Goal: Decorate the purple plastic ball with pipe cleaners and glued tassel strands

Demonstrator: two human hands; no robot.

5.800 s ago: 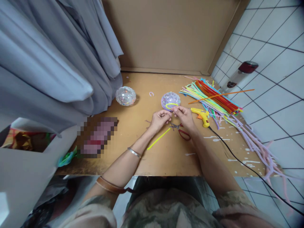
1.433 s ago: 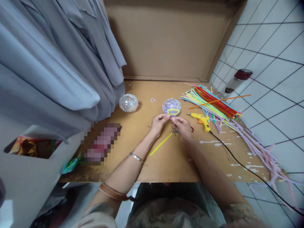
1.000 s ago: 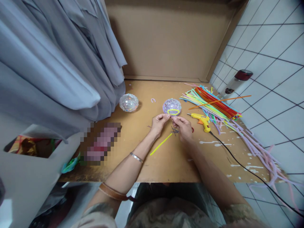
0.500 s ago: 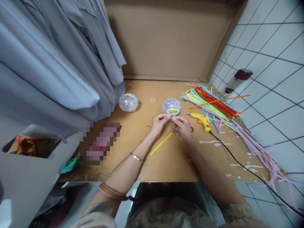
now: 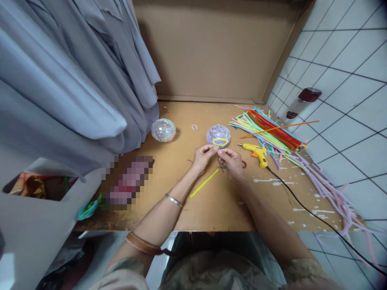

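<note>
My left hand (image 5: 205, 158) and my right hand (image 5: 231, 160) meet with pinched fingers at the near side of a clear, textured ball (image 5: 219, 133) with a purple rim. A yellow pipe cleaner bent into an oval loop (image 5: 220, 139) shows against the ball's front, just above my fingertips. Both hands appear to pinch its near side, where the fingers hide the detail. Partly under my right hand lie scissors, with a red handle (image 5: 244, 164) showing. A straight yellow pipe cleaner (image 5: 204, 183) rests on the table between my forearms.
Another clear ball (image 5: 163, 130) sits to the left, and a small pale curled piece (image 5: 194, 127) lies between the balls. On the right are a yellow glue gun (image 5: 255, 154) with a black cord, a pipe cleaner bundle (image 5: 269, 129) and a bottle (image 5: 303, 104). Grey cloth (image 5: 121, 80) hangs left.
Almost nothing differs. My fingertips shift very slightly at the loop, while the ball and the other things stay in place.
</note>
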